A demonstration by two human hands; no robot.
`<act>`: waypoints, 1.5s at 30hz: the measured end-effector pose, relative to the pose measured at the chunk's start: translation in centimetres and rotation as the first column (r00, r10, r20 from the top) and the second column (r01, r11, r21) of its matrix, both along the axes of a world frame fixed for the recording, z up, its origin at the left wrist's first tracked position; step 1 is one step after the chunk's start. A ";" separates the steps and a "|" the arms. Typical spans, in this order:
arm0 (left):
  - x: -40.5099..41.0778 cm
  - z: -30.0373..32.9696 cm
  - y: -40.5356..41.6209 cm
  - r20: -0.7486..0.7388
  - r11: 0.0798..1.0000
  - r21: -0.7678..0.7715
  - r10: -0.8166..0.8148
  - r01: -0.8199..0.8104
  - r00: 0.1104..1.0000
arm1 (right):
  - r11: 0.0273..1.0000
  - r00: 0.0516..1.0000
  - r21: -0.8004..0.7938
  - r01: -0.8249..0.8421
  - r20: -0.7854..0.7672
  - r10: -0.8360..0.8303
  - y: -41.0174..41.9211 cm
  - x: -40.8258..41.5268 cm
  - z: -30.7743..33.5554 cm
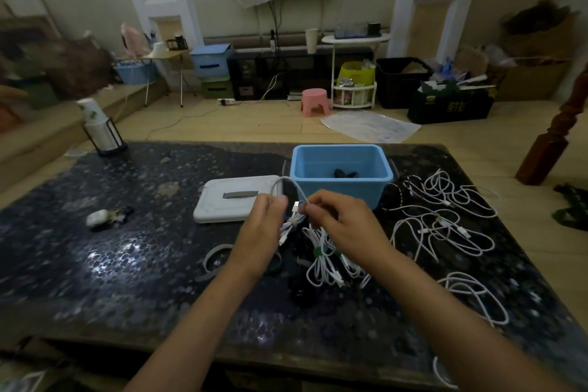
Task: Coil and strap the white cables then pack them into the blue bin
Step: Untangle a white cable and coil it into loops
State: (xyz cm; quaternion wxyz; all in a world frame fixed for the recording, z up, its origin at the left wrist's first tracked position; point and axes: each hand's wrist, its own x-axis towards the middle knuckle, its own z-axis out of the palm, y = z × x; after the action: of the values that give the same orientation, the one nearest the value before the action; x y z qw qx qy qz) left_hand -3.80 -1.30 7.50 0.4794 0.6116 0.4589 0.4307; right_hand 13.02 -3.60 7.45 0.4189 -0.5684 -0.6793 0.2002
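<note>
White cable (288,183) looped before the blue bin (340,169)

It is pinched by left hand (265,226) and right hand (342,219); no writing can be read.

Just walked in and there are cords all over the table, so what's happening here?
A person is bundling white cables. Both hands, left hand and right hand, hold one white cable looped above the table. Coiled bundles, one with a green strap, lie just below the hands. Loose cables are still spread on the right. The blue bin holds only something dark.
</note>
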 end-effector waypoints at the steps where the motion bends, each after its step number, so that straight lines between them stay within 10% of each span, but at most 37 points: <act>1: 0.2 -0.1 -0.2 -0.083 1.000 0.000 -0.017 0.017 0.996 | 1.000 1.000 0.018 -0.009 0.022 0.009 -0.2 -0.5 0.0; 8: 1.5 -0.6 -1.0 -0.248 0.995 0.099 0.051 -0.027 0.968 | 1.000 0.988 0.022 0.019 0.150 -0.022 -0.7 -1.7 -0.5; 16: 0.3 0.6 0.8 0.102 0.983 0.018 0.181 -0.184 0.978 | 0.976 0.984 -0.179 -0.127 0.101 0.146 -1.0 -0.4 -1.5; 25: 0.7 1.3 0.4 0.513 0.983 -0.146 -0.021 0.112 0.858 | 0.959 0.922 -0.250 -0.133 0.323 0.212 -0.9 1.0 -2.2; 35: 0.7 1.0 0.4 0.014 0.985 -0.159 -0.071 0.072 0.997 | 0.999 0.855 0.046 0.001 0.518 -0.025 -0.5 4.7 0.6; 45: 2.1 0.0 -0.5 -0.395 0.974 -0.063 -0.223 0.216 0.891 | 0.993 0.891 0.040 0.114 0.438 -0.120 -1.1 4.0 0.2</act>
State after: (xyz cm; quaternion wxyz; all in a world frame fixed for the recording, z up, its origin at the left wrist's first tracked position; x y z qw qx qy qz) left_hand -1.75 -1.82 7.54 0.4262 0.7303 0.4789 0.2357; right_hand 16.99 -4.69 7.63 0.2700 -0.6360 -0.7220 0.0367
